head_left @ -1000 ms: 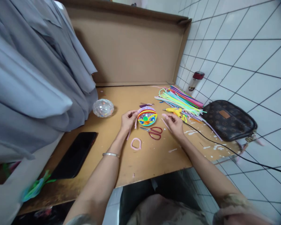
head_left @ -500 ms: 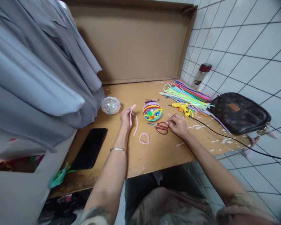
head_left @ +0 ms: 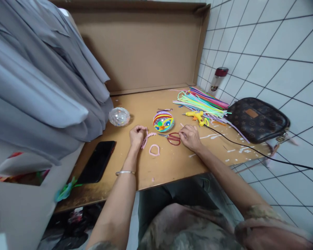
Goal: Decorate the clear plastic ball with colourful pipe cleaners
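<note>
My left hand [head_left: 137, 136] is closed, fingertips pinched at a thin pink pipe cleaner [head_left: 146, 131]. Beside those fingers a crimped pink pipe cleaner [head_left: 151, 134] lies on the table. A pink pipe-cleaner ring [head_left: 154, 150] rests nearer the front edge. My right hand [head_left: 190, 137] is closed just right of the red-handled scissors [head_left: 173, 139]; whatever its fingertips hold is hidden. Behind the scissors sits a clear ball wrapped in coloured strips [head_left: 163, 121], with yellow, blue, green and orange details.
A clear ball [head_left: 119, 116] stands at left, behind a black phone [head_left: 97, 161]. To the right are a yellow glue gun [head_left: 196, 116] with a black cord, a bundle of pipe cleaners [head_left: 200, 100], a brown bag [head_left: 259, 119] and a bottle [head_left: 217, 81]. Grey cloth [head_left: 41, 76] hangs left.
My left hand has lowered the crimped pipe cleaner to the table and now pinches at a thin pink one. My right hand stays by the scissors. The whole view has shifted slightly.
</note>
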`<action>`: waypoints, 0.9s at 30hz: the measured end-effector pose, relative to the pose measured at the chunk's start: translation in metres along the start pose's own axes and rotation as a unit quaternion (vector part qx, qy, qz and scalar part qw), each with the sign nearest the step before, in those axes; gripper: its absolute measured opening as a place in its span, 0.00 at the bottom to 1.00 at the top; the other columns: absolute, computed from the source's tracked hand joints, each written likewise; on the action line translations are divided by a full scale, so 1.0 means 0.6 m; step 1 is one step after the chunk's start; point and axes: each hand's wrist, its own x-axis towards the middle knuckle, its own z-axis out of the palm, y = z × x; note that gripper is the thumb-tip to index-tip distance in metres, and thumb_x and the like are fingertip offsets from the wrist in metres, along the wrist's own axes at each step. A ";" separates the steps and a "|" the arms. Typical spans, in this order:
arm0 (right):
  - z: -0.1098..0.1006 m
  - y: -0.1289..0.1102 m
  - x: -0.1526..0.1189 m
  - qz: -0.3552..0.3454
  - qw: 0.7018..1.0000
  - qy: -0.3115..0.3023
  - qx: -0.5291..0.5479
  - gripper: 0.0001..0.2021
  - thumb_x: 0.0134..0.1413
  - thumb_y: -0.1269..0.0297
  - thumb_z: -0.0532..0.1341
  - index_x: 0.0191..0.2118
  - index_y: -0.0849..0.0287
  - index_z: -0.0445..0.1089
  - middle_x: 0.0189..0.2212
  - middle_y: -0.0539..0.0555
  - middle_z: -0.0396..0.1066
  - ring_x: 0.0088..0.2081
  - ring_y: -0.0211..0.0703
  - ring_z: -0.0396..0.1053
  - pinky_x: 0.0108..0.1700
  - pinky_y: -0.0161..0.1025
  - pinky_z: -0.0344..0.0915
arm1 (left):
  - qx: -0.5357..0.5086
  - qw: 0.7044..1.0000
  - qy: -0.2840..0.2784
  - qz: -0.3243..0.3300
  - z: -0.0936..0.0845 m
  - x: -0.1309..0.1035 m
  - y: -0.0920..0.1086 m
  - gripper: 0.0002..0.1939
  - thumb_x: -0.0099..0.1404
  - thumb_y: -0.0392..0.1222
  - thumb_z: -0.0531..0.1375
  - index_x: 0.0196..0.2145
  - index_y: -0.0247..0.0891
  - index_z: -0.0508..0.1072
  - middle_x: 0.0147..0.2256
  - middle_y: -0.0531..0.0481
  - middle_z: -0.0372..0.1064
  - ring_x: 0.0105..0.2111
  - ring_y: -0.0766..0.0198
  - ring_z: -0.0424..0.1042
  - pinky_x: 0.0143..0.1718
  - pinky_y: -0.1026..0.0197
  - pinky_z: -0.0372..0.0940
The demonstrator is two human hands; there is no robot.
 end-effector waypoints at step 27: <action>-0.016 -0.032 -0.027 0.098 0.994 0.003 0.053 0.23 0.69 0.56 0.46 0.22 0.55 0.62 0.17 0.51 0.64 0.21 0.38 0.61 0.28 0.38 0.52 | 0.071 0.996 -0.052 0.005 0.008 -0.024 0.006 0.07 0.47 0.36 0.54 0.23 0.37 0.72 0.17 0.54 0.65 0.13 0.69 0.58 0.18 0.67 0.52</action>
